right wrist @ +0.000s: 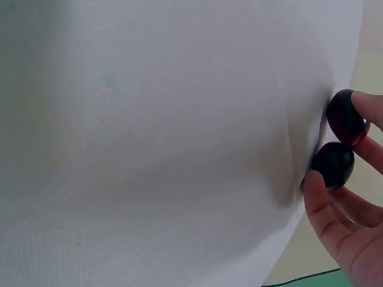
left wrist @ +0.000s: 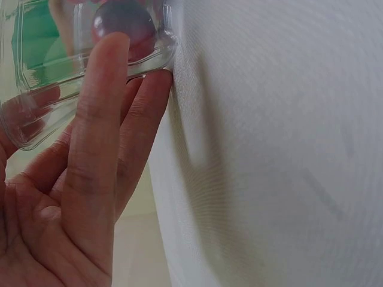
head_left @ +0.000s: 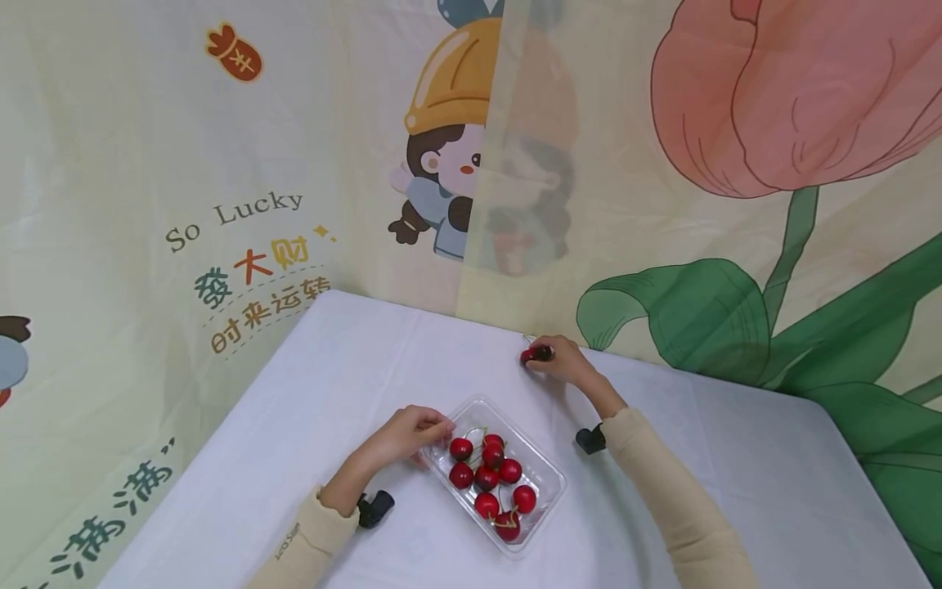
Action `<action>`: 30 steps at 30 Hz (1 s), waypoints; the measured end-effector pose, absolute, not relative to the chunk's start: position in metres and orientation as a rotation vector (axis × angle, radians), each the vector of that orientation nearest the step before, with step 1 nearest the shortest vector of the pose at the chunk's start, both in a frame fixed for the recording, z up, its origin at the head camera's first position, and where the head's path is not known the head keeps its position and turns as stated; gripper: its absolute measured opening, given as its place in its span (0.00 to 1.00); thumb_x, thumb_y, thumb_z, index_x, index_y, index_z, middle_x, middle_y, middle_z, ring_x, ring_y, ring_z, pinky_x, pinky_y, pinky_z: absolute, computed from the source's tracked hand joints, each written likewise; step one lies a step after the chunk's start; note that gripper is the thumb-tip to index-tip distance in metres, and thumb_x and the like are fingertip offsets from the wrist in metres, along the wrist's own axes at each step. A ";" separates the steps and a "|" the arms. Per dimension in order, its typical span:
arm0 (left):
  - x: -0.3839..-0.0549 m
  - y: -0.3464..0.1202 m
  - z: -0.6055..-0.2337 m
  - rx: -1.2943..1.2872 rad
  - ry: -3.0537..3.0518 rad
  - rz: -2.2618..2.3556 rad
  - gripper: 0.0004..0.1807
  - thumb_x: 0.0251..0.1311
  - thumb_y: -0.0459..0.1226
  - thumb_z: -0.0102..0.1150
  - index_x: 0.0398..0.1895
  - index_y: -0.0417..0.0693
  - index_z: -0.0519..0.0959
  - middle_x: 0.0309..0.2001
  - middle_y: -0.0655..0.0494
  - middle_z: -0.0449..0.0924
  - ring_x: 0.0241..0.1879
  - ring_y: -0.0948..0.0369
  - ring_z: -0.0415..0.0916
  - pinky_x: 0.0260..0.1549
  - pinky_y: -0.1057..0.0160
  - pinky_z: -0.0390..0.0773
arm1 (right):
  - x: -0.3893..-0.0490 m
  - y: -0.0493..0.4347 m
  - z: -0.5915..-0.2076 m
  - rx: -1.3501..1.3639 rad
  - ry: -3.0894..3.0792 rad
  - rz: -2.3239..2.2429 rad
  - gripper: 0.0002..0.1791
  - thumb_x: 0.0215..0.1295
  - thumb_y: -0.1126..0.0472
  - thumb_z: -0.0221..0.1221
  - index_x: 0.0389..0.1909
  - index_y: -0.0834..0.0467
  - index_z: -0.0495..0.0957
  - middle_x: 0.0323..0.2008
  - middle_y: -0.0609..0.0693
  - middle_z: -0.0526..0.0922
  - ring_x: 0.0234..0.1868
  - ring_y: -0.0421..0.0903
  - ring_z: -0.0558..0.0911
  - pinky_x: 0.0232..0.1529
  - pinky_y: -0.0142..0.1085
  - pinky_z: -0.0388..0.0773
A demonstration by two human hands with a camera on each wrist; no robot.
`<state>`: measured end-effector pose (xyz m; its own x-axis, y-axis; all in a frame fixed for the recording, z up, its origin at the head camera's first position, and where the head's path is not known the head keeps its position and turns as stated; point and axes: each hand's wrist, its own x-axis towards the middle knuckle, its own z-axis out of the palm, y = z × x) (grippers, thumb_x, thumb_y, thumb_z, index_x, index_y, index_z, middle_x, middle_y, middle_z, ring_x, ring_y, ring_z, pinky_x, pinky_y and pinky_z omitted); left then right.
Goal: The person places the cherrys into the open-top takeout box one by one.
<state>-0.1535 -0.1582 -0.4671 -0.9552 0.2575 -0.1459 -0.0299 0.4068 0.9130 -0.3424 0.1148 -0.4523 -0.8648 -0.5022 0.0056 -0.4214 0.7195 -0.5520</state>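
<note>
My left hand (head_left: 409, 433) grips the upper left corner of a clear plastic tray (head_left: 543, 523) on the table. In the left wrist view the thumb (left wrist: 99, 113) lies along the wall of the tray (left wrist: 66, 89), with other fingers behind and below it. Several red cherries (head_left: 486, 478) with thin stems lie inside. Toward the back of the table, my right hand (head_left: 561, 360) holds two dark red cherries between its thumb and fingers. The right wrist view has one cherry (right wrist: 347, 116) above the other cherry (right wrist: 334, 164), both close over the white cloth.
A white cloth (head_left: 353, 360) covers the table. Its back edge meets a printed curtain (head_left: 361, 164) just behind the right hand. Each wrist wears a small black camera, the left camera (head_left: 375, 509) near the tray and the right camera (head_left: 590, 440) beyond it.
</note>
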 end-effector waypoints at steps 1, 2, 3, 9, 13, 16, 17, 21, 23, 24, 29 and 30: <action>-0.153 -0.158 -0.468 0.202 2.399 1.569 0.16 0.69 0.41 0.56 0.46 0.35 0.81 0.34 0.50 0.82 0.29 0.59 0.76 0.22 0.63 0.84 | -0.342 0.115 -0.452 -0.753 2.773 -0.845 0.18 0.60 0.62 0.67 0.49 0.66 0.79 0.45 0.63 0.81 0.46 0.56 0.77 0.48 0.48 0.77; -0.153 -0.158 -0.468 0.204 2.398 1.571 0.16 0.69 0.41 0.56 0.46 0.35 0.81 0.34 0.50 0.82 0.29 0.59 0.77 0.22 0.63 0.84 | -0.342 0.116 -0.452 -0.753 2.771 -0.847 0.18 0.59 0.63 0.67 0.49 0.66 0.79 0.45 0.62 0.81 0.46 0.56 0.77 0.47 0.48 0.78; -0.153 -0.158 -0.468 0.204 2.397 1.570 0.16 0.69 0.41 0.56 0.46 0.35 0.81 0.34 0.50 0.82 0.28 0.59 0.77 0.22 0.63 0.84 | -0.341 0.117 -0.453 -0.749 2.766 -0.853 0.18 0.59 0.63 0.67 0.48 0.66 0.79 0.44 0.62 0.81 0.45 0.55 0.77 0.46 0.47 0.78; -0.154 -0.156 -0.469 0.183 2.392 1.567 0.16 0.69 0.41 0.56 0.45 0.36 0.81 0.33 0.51 0.82 0.28 0.59 0.77 0.22 0.63 0.84 | -0.340 0.123 -0.455 -0.762 2.769 -0.880 0.17 0.57 0.63 0.68 0.46 0.65 0.80 0.42 0.61 0.82 0.41 0.53 0.77 0.40 0.40 0.77; -0.154 -0.154 -0.470 0.178 2.388 1.564 0.16 0.69 0.41 0.56 0.45 0.36 0.81 0.33 0.51 0.82 0.28 0.59 0.77 0.22 0.63 0.83 | -0.339 0.126 -0.455 -0.770 2.772 -0.905 0.16 0.56 0.63 0.69 0.45 0.65 0.80 0.40 0.60 0.82 0.37 0.51 0.76 0.35 0.35 0.75; -0.154 -0.153 -0.470 0.175 2.388 1.563 0.16 0.69 0.41 0.56 0.46 0.36 0.81 0.34 0.51 0.82 0.28 0.60 0.77 0.22 0.63 0.83 | -0.338 0.128 -0.454 -0.767 2.771 -0.922 0.17 0.56 0.63 0.69 0.45 0.65 0.80 0.40 0.60 0.82 0.34 0.49 0.76 0.32 0.33 0.74; -0.154 -0.153 -0.470 0.173 2.386 1.566 0.16 0.69 0.41 0.56 0.46 0.36 0.81 0.34 0.50 0.82 0.29 0.60 0.77 0.22 0.63 0.83 | -0.338 0.129 -0.453 -0.762 2.771 -0.931 0.17 0.56 0.63 0.69 0.45 0.65 0.80 0.41 0.60 0.82 0.33 0.49 0.76 0.31 0.32 0.74; -0.154 -0.154 -0.468 0.181 2.388 1.575 0.16 0.69 0.42 0.56 0.46 0.35 0.81 0.34 0.51 0.82 0.29 0.59 0.77 0.22 0.63 0.84 | -0.336 0.130 -0.448 -0.753 2.768 -0.969 0.18 0.56 0.62 0.69 0.46 0.65 0.80 0.41 0.60 0.82 0.32 0.49 0.76 0.29 0.33 0.74; -0.154 -0.154 -0.468 0.185 2.389 1.578 0.16 0.69 0.42 0.56 0.46 0.35 0.81 0.34 0.51 0.82 0.29 0.59 0.77 0.23 0.62 0.84 | -0.335 0.131 -0.445 -0.766 2.772 -0.980 0.18 0.56 0.62 0.69 0.46 0.65 0.80 0.42 0.60 0.82 0.33 0.51 0.77 0.30 0.33 0.75; -0.155 -0.154 -0.469 0.182 2.389 1.578 0.16 0.69 0.42 0.56 0.47 0.35 0.81 0.34 0.51 0.82 0.29 0.59 0.77 0.23 0.62 0.84 | -0.334 0.131 -0.444 -0.777 2.774 -0.984 0.18 0.56 0.62 0.69 0.46 0.65 0.80 0.42 0.60 0.82 0.35 0.52 0.77 0.32 0.34 0.76; -0.156 -0.155 -0.469 0.182 2.394 1.571 0.16 0.69 0.41 0.56 0.47 0.36 0.81 0.35 0.52 0.82 0.29 0.60 0.77 0.23 0.63 0.84 | -0.326 0.131 -0.437 -0.848 2.792 -1.004 0.18 0.56 0.63 0.69 0.47 0.65 0.81 0.43 0.59 0.82 0.42 0.54 0.77 0.41 0.42 0.79; -0.156 -0.155 -0.469 0.183 2.396 1.570 0.16 0.69 0.41 0.56 0.47 0.36 0.81 0.35 0.52 0.82 0.29 0.60 0.77 0.23 0.63 0.84 | -0.323 0.131 -0.436 -0.870 2.794 -1.010 0.18 0.56 0.63 0.69 0.47 0.65 0.81 0.43 0.59 0.82 0.43 0.54 0.77 0.42 0.44 0.79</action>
<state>-0.1564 -0.1550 -0.4690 -0.9555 0.2511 -0.1551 -0.0419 0.4049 0.9134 -0.3233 0.1306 -0.4357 -0.8411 -0.5220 0.1416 -0.4919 0.6293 -0.6017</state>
